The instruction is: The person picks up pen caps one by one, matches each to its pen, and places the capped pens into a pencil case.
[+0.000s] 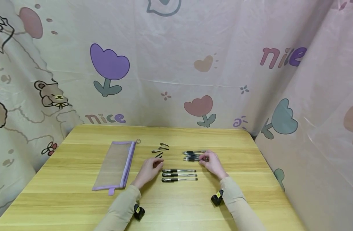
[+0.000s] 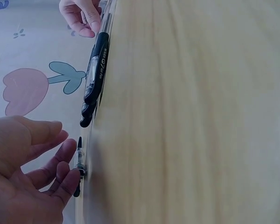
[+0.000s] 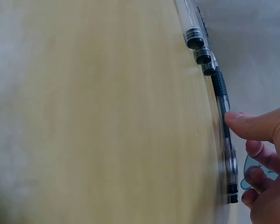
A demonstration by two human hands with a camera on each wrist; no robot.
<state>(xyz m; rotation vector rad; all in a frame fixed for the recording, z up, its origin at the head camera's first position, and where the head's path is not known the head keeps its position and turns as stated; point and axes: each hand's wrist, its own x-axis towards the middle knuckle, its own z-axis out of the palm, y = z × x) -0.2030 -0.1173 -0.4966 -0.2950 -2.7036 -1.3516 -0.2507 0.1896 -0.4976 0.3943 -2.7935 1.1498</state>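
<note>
- Sleeves (image 1: 118,205), bottom of frame.
- Left hand (image 1: 148,170), centre: fingers loosely bent, apparently empty, beside caps (image 1: 163,148).
- Right hand (image 1: 213,164), centre right: thumb against uncapped pens (image 1: 190,159), grip unclear; best lifted singly, mid-barrel.

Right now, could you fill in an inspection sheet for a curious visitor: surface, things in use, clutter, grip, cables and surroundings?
Surface: table, light wood grain.
Job's things: three capped pens in a row; uncapped pens beyond them, toward the right; loose caps beyond, toward the left; mesh pouch with purple trim lying flat at the left.
Clutter: nothing seen.
Grip: left hand relaxed near the loose caps; right hand at the uncapped pens, whether pinching one is unclear.
Cables: nothing seen.
Surroundings: printed curtain behind and at both sides; small black device at each wrist.
</note>
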